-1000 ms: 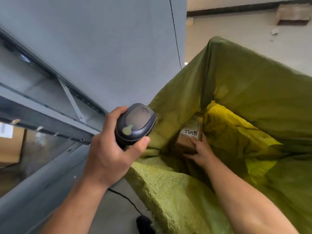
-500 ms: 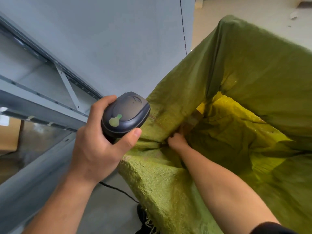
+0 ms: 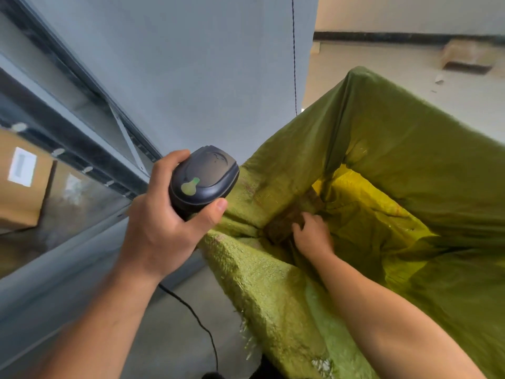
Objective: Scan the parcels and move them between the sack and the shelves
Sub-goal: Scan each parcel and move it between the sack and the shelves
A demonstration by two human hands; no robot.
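Observation:
A big green woven sack [image 3: 410, 149] stands open at the right. My right hand [image 3: 311, 235] reaches down inside it, with the fingers on a brown cardboard parcel [image 3: 287, 222] that lies in the sack's near-left corner; whether they grip it is unclear. My left hand [image 3: 164, 228] is held up left of the sack and is closed around a black handheld barcode scanner [image 3: 203, 180], which has a green button on top. The parcel's label is hidden.
Grey metal shelves [image 3: 82, 149] run along the left, with a labelled cardboard box [image 3: 23, 184] on a lower level. The scanner's black cable [image 3: 196, 321] trails down to the grey floor. A grey wall panel stands behind the sack.
The parcel that my right hand held up with its label showing has gone down into the sack's corner. My right hand stays low on it. The scanner hand has barely moved.

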